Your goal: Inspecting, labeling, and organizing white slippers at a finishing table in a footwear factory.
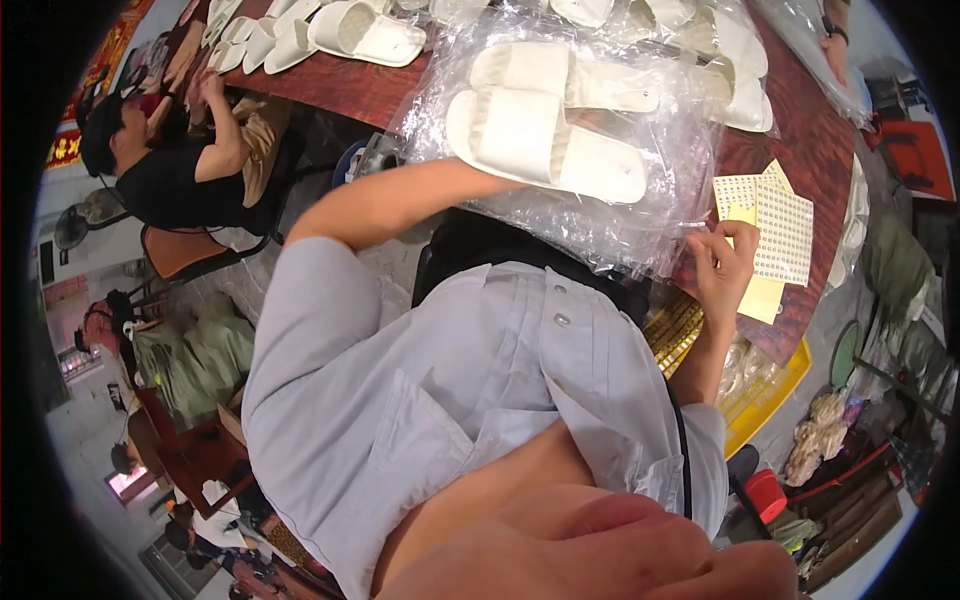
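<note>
A pair of white slippers lies side by side on a pile of clear plastic bags at the table edge before me. From the left, my left forearm reaches in beneath the nearer slipper, which hides that hand and its fingers. At the right edge of the bags is my right hand, thumb and fingertips pinched together. Whatever is between them is too small to make out. Right beside it, several label sheets with rows of small printed stickers on yellow backing overlap on the table.
More white slippers line the far side of the dark red table. A yellow crate with clear plastic stands below on the right. At the left, another person sits at the table; someone's hand shows at far right.
</note>
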`<act>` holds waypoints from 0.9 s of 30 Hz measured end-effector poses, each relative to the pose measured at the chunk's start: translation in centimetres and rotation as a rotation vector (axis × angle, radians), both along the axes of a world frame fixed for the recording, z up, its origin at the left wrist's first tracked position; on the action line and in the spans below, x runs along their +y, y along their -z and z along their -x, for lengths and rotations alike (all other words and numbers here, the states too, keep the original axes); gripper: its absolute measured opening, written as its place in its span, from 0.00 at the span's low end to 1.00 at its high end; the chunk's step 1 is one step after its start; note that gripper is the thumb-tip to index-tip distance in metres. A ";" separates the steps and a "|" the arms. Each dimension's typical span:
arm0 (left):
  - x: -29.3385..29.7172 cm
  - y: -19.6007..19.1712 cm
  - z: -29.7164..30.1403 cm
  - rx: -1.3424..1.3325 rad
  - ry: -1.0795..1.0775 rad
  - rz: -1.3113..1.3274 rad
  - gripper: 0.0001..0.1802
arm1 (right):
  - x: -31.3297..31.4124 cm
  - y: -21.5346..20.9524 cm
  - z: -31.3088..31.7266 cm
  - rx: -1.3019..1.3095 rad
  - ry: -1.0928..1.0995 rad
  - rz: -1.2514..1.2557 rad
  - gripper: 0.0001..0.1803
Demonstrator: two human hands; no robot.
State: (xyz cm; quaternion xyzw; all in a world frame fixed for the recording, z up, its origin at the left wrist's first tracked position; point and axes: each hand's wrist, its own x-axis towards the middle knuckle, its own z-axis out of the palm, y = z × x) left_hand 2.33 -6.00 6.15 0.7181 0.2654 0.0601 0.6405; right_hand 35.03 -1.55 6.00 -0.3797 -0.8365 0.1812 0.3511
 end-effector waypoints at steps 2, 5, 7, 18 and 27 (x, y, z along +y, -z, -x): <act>1.1 -0.1 -0.5 0.000 0.002 0.024 0.40 | 0.3 -0.2 1.0 -0.028 -0.052 -0.112 0.06; 1.9 -0.6 -2.6 0.005 0.022 0.054 0.41 | 0.8 -0.9 2.5 -0.044 -0.167 -0.280 0.06; 3.0 -1.3 -0.8 0.010 0.044 0.068 0.41 | 1.1 -1.1 2.7 -0.029 -0.234 -0.341 0.07; -4.4 -9.2 -5.6 -0.613 0.024 0.039 0.26 | 1.3 -0.5 3.6 -0.120 -0.264 -0.356 0.08; 0.9 -1.5 -6.3 0.509 -0.765 -1.088 0.30 | -2.4 3.2 1.4 -0.195 -0.083 -0.131 0.13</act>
